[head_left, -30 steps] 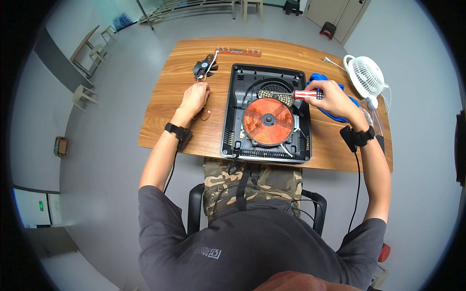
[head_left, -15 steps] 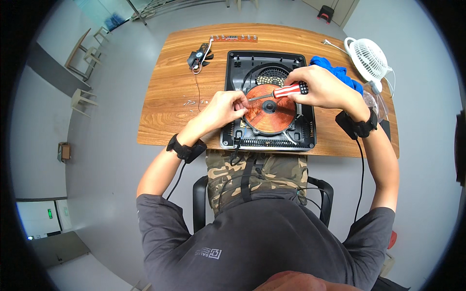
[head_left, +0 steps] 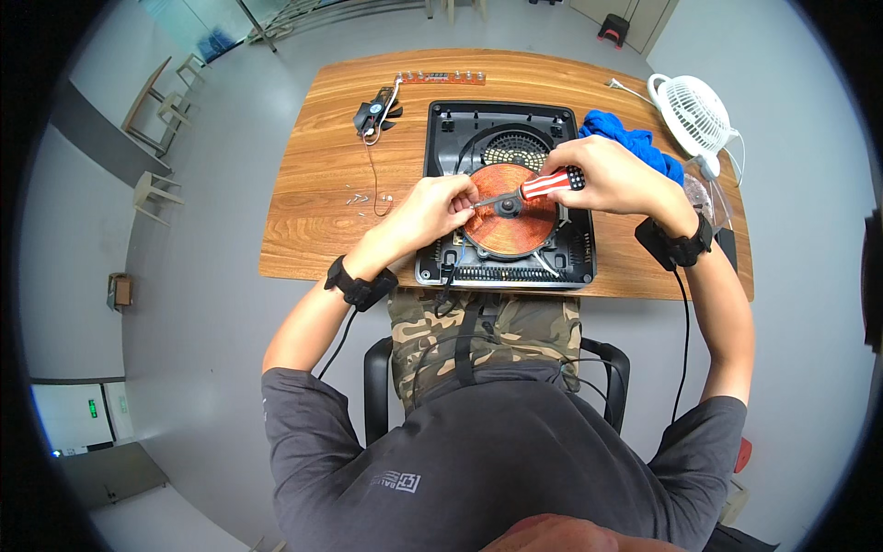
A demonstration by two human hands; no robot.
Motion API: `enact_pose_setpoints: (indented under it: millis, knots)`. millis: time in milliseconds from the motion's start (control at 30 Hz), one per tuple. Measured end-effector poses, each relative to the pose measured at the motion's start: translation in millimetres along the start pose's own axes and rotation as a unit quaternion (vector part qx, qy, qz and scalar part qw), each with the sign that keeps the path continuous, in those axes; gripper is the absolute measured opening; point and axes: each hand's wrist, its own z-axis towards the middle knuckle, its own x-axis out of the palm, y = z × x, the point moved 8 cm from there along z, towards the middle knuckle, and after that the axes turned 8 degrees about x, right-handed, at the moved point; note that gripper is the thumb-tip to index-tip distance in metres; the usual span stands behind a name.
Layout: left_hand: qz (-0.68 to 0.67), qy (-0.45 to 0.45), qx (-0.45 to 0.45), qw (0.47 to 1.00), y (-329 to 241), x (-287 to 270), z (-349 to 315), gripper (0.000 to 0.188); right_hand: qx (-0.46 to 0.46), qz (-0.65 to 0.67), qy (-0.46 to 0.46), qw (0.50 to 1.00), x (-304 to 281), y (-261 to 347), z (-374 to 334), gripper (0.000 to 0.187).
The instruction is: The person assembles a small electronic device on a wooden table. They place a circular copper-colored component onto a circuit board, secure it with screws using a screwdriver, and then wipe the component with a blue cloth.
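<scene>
My right hand (head_left: 607, 177) is wrapped round a screwdriver (head_left: 546, 184) with a red-and-white striped handle. Its metal shaft points left across a round copper coil (head_left: 517, 236), and the tip reaches my left fingertips. Over the coil's left part, my left hand (head_left: 440, 208) is closed in a pinch; whatever lies between its fingers is too small or hidden to make out. The coil sits in an open black appliance housing (head_left: 451, 138), like an induction cooker base, with a round vent grille (head_left: 517, 147) behind the coil.
Left of the housing lie several small screws (head_left: 357, 200) and a small black fan (head_left: 372, 113) with wires. A narrow circuit board (head_left: 441, 78) is at the table's back. To the right are a blue cloth (head_left: 630, 143) and a white fan (head_left: 694, 110). The wooden table (head_left: 313, 221) ends near my lap.
The screwdriver's tip has dipped slightly toward me, so its shaft slants more. My left hand has shifted a little to the right, its fingers still pinched at the tip.
</scene>
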Motion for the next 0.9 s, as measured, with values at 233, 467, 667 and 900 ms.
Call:
enact_pose_setpoints:
  millis: [233, 467, 667, 900]
  knots:
    - [-0.004, 0.002, 0.011, 1.0, -1.6, 4.0, -0.3, 0.016, -0.006, 0.003, 0.003, 1.0, 5.1, -1.4, -0.6, 0.032]
    - [0.058, 0.019, 0.043, 0.997, -14.0, 6.4, 6.5, 0.018, -0.007, 0.002, 0.014, 1.0, 3.2, 4.7, -1.7, 0.033]
    - [0.087, 0.011, 0.068, 0.994, -23.7, 8.1, 7.2, 0.02, 0.007, 0.019, 0.004, 1.0, -3.8, 11.1, -5.8, 0.036]
    - [0.004, 0.025, 0.023, 0.999, -18.4, 15.5, 1.0, 0.023, -0.092, 0.006, -0.03, 0.995, -29.8, 39.0, -18.7, 0.038]
